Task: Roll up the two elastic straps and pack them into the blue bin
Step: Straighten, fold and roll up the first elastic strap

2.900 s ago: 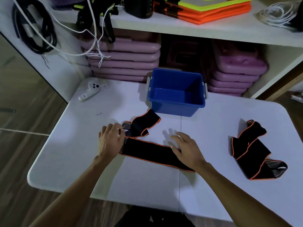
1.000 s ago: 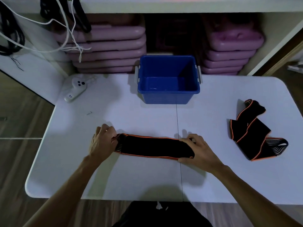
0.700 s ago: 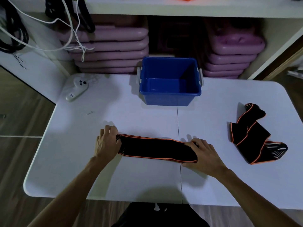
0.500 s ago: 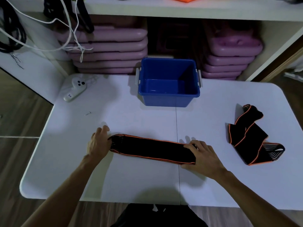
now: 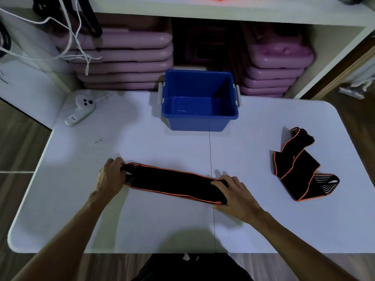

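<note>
A black elastic strap with orange edges (image 5: 174, 182) lies stretched flat across the white table (image 5: 162, 224), running left to right. My left hand (image 5: 110, 178) pinches its striped left end, the fingers curled over the edge. My right hand (image 5: 235, 194) presses down on its right end, fingers spread over the fabric. A second black and orange strap (image 5: 298, 165) lies crumpled at the right side of the table, untouched. The blue bin (image 5: 199, 118) stands at the back middle, and nothing shows inside it.
A white handheld controller (image 5: 80, 111) lies at the table's back left, with a small screw (image 5: 97, 141) nearby. Stacks of purple plastic cases (image 5: 125, 57) fill the shelf behind the bin. White cords (image 5: 71, 41) hang at the left.
The strap was folded over itself at the left, and now it lies straight. My left hand has drawn its end a little further left and curled over it.
</note>
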A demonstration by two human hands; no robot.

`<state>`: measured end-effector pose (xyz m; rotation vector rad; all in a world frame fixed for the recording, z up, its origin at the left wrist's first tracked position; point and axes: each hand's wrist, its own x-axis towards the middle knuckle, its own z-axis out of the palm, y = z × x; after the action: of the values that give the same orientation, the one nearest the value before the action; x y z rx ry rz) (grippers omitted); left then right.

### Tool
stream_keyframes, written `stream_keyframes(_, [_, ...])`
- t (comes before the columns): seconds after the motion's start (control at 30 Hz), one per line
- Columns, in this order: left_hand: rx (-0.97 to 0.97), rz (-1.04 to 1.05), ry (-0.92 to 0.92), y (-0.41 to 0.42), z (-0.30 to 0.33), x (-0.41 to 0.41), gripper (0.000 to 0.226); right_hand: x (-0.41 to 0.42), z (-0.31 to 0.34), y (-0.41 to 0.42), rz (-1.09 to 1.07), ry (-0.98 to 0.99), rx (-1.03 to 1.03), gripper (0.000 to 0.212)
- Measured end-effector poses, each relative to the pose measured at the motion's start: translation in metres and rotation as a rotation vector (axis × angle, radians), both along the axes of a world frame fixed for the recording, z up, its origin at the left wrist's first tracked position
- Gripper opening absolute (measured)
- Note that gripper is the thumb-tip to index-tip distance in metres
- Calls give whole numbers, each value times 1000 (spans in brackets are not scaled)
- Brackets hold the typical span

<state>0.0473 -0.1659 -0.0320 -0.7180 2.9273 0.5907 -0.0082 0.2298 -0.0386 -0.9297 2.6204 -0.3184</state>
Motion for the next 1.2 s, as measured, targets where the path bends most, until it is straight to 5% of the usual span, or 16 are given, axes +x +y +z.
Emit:
stream_keyframes(0.3, [57, 57, 99, -9, -11, 1, 23, 2, 0, 6, -10, -33, -48, 72])
stream_keyframes(0.47, [246, 225, 260, -1, -4, -11, 42, 11, 1, -16, -67, -161, -144, 73])
stream_keyframes(0.6, [115, 234, 417, 40, -6, 8, 44, 26, 0, -46, -78, -201, -176, 74])
stream_keyframes(0.8, [-4, -210, 225, 125, -22, 51, 46, 12, -1, -36, 236, -68, 33, 90])
stream_keyframes(1.0, [-11, -191, 247, 181, -16, 77, 49, -14, -8, -25, 490, 115, -57, 54])
stream_keyframes(1.2, [4, -101, 39, 231, -29, 105, 84, -33, -22, -38, 812, 145, -206, 58])
